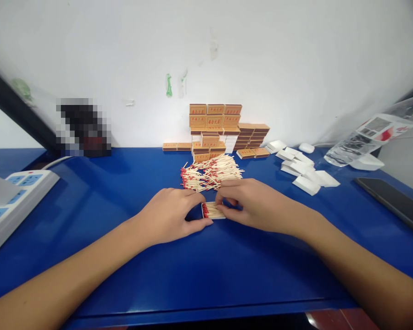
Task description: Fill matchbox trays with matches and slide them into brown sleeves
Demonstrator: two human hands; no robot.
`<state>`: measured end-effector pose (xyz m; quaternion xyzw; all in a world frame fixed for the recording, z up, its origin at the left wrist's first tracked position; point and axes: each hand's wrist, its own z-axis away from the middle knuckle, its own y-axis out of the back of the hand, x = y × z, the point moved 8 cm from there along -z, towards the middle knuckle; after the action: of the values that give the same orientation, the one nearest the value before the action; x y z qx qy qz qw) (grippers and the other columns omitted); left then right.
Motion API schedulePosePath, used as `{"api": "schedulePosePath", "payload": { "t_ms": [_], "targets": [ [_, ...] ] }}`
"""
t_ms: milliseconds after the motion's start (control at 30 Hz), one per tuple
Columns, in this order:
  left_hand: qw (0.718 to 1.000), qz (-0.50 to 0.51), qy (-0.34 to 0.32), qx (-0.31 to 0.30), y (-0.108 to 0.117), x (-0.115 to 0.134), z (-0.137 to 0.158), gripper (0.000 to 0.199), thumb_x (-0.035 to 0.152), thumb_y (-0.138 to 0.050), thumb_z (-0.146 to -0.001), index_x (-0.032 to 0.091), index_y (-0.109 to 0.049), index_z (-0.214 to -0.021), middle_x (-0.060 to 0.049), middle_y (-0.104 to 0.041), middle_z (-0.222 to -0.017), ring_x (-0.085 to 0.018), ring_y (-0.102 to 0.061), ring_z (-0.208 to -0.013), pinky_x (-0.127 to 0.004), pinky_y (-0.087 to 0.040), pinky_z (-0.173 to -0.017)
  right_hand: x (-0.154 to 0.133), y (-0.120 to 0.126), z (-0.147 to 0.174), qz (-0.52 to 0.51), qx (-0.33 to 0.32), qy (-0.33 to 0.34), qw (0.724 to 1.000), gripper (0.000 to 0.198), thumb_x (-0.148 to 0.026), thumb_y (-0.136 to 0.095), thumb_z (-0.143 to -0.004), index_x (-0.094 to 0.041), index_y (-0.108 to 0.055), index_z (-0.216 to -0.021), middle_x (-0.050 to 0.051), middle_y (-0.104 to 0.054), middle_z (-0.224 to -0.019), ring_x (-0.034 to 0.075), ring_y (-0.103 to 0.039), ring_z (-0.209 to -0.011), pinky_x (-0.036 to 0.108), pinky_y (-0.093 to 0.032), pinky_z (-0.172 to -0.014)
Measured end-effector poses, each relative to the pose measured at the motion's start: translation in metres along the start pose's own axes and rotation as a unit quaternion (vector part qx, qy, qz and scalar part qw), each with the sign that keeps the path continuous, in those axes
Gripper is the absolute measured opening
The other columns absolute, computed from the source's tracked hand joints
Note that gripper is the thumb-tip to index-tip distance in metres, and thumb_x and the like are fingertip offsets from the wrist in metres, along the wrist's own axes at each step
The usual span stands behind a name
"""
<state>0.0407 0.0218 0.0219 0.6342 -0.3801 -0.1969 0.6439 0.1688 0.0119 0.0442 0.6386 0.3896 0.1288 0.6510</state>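
Note:
A small white matchbox tray lies on the blue table, filled with red-headed matches, heads toward the left. My left hand grips the tray's left end, with the thumb at the near corner and the fingers along the far side. The fingers of my right hand are curled together over the tray's right end, on the matches there; its fingertips partly cover them. Just behind the tray spreads a loose pile of matches, which the right hand's knuckles overlap.
Stacked matchboxes stand against the wall. Empty white trays lie scattered right of the pile. Farther right are a plastic bottle and a dark phone. A power strip sits at left, near a pixelated dark object.

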Motion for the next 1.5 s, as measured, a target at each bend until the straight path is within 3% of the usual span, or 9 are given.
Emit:
{"api": "schedulePosePath", "payload": {
  "t_ms": [200,467,667,1000,1500],
  "targets": [
    [1.000,-0.004,-0.002,0.003,0.000,0.000,0.000,0.035,0.053,-0.065,-0.096,0.020,-0.071,-0.106,-0.001,-0.070,-0.081,-0.018,-0.063,-0.068,-0.030,-0.037,-0.061,0.003,-0.003,0.000,0.001,0.012,-0.007,1.000,0.009,-0.013,-0.061,-0.091,-0.019,-0.061,-0.084,0.001,-0.064,-0.083,0.014,-0.051,-0.069,0.027,-0.035,-0.066],
    [1.000,-0.006,-0.003,0.006,0.001,0.000,-0.001,0.034,0.052,-0.066,-0.095,0.020,-0.071,-0.105,-0.001,-0.069,-0.079,-0.018,-0.063,-0.067,-0.030,-0.038,-0.060,-0.003,-0.002,0.001,-0.012,0.004,0.022,1.000,0.017,-0.010,-0.058,-0.093,-0.017,-0.073,-0.099,0.005,-0.066,-0.092,0.015,-0.058,-0.076,0.027,-0.039,-0.068],
    [1.000,-0.006,-0.005,0.006,0.001,0.001,0.000,0.035,0.053,-0.065,-0.095,0.020,-0.071,-0.105,-0.001,-0.069,-0.079,-0.018,-0.063,-0.066,-0.030,-0.038,-0.059,-0.007,0.002,0.003,-0.021,0.022,0.032,0.999,0.019,-0.012,-0.061,-0.092,-0.018,-0.075,-0.102,0.004,-0.066,-0.088,0.015,-0.057,-0.075,0.027,-0.038,-0.066],
    [1.000,-0.003,-0.003,0.009,0.001,0.000,0.000,0.035,0.052,-0.066,-0.095,0.020,-0.072,-0.108,-0.002,-0.071,-0.081,-0.018,-0.065,-0.068,-0.029,-0.040,-0.060,-0.016,0.003,0.005,-0.018,-0.036,0.038,0.998,0.019,-0.009,-0.060,-0.090,-0.019,-0.076,-0.088,0.000,-0.058,-0.075,0.014,-0.053,-0.069,0.029,-0.035,-0.065],
    [1.000,0.000,-0.007,0.012,0.002,0.000,-0.001,0.034,0.051,-0.066,-0.095,0.021,-0.071,-0.108,-0.002,-0.072,-0.081,-0.019,-0.065,-0.069,-0.030,-0.039,-0.061,-0.026,0.001,0.015,0.031,-0.067,0.030,0.997,0.026,-0.013,-0.056,-0.093,-0.023,-0.076,-0.106,0.003,-0.066,-0.081,0.017,-0.059,-0.072,0.031,-0.039,-0.066]
  ]
}}
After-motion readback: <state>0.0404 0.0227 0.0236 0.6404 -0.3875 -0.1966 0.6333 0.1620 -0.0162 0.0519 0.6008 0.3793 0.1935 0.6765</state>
